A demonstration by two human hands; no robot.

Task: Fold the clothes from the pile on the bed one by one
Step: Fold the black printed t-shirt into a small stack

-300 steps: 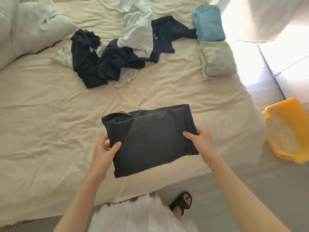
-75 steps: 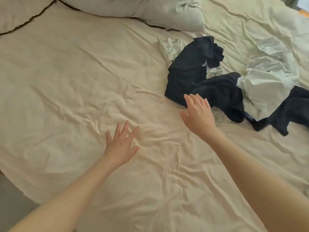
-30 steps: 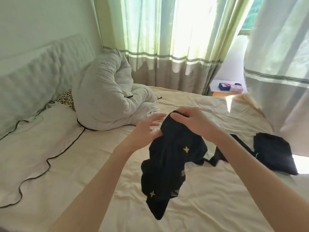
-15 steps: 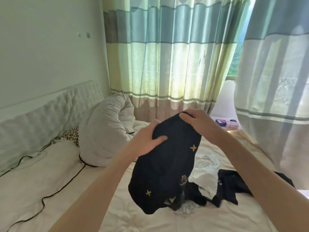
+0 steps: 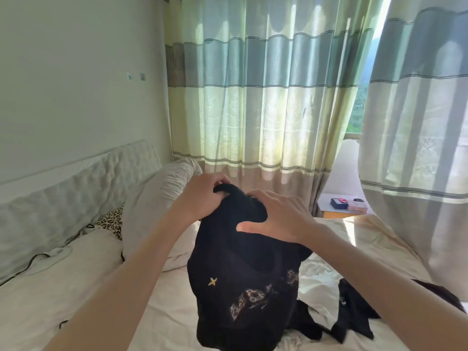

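A black garment (image 5: 238, 287) with small gold marks hangs bunched in the air above the near bed (image 5: 76, 287); the left hand (image 5: 202, 196) pinches its top edge with curled fingers; the right hand (image 5: 281, 219) grips beside it, thumb pressed across the cloth. The remaining pile (image 5: 336, 307) lies just right; held this crumpled, the garment may twist and fold unevenly.
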